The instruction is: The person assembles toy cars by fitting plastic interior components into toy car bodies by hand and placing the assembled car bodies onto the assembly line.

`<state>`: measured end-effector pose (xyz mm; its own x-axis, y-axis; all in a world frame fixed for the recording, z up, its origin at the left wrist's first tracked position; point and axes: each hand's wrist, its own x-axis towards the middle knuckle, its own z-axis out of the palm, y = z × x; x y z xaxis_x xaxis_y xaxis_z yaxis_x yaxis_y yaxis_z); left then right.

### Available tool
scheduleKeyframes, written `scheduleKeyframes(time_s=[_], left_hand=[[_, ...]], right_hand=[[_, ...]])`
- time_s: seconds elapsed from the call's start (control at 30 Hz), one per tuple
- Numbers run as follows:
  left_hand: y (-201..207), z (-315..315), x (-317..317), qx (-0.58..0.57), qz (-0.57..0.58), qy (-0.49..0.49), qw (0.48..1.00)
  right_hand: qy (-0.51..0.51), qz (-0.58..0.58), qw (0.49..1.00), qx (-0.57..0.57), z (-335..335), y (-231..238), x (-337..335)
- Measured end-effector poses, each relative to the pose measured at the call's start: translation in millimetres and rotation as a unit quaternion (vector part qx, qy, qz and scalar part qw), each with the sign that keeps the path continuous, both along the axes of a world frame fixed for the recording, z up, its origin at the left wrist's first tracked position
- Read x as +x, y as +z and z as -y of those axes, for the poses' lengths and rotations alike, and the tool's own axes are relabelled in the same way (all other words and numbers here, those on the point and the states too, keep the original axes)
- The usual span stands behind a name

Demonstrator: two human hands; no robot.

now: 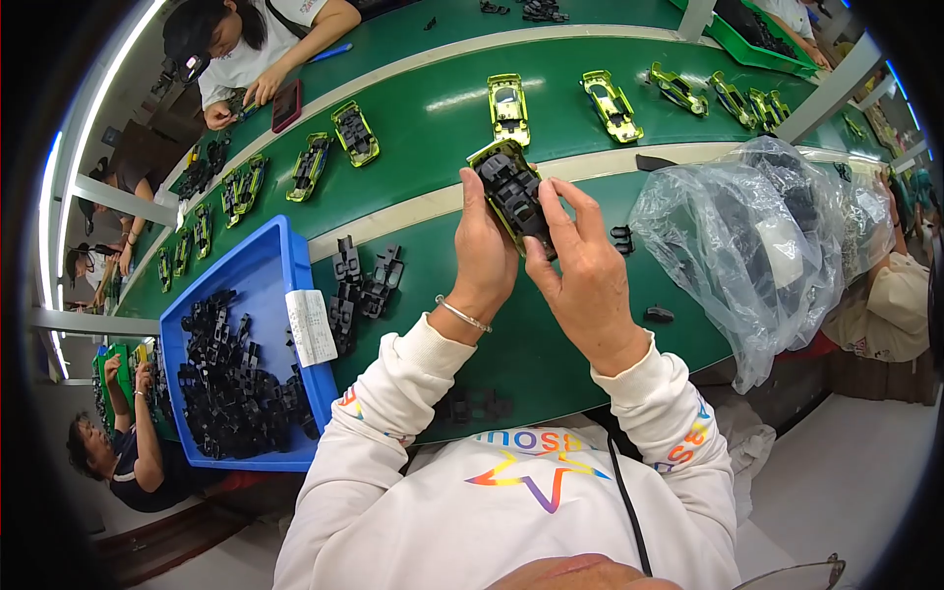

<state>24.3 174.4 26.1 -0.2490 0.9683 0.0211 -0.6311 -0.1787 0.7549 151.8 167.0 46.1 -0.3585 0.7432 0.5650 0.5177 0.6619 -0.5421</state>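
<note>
Between my hands, above the green table, is a yellow-green toy car body [480, 153] tilted with its hollow underside facing me. A black plastic interior piece [513, 187] sits inside it. My left hand [486, 251] is closed around the body's left edge, thumb up along its side. My right hand [590, 280] grips from the right, with thumb and fingers on the black piece's lower right part. Left of my hands, several loose black interior pieces [379, 280] lie on the table. One small black part [659, 315] rests to the right.
A blue tray [295, 258] full of black pieces stands at left, a paper label [311, 326] on its rim. A clear plastic bag [733, 246] lies at right. Several yellow-green car bodies [508, 108] line the green belt beyond. A co-worker [246, 49] sits across.
</note>
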Motion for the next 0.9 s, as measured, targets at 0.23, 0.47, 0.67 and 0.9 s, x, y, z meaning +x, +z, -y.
scheduleKeyframes(time_s=[0.23,0.47,0.67,0.9], left_hand=[[2.8,1.5,0.9,-0.003,0.033,-0.01,0.999],[-1.6,-0.2,0.2,-0.009,0.012,-0.01,1.0],[-5.6,-5.7,-2.9,0.005,-0.016,-0.021,1.0],[-2.0,-5.9,5.9,0.008,-0.025,-0.032,0.999]], right_hand=[[0.015,-0.013,0.999,0.048,-1.2,-0.5,-2.1],[0.023,0.098,0.995,-0.006,-5.0,12.4,2.9],[0.002,0.186,0.982,0.036,-7.4,30.7,7.2],[-0.013,0.13,0.99,0.046,-6.2,25.0,14.2]])
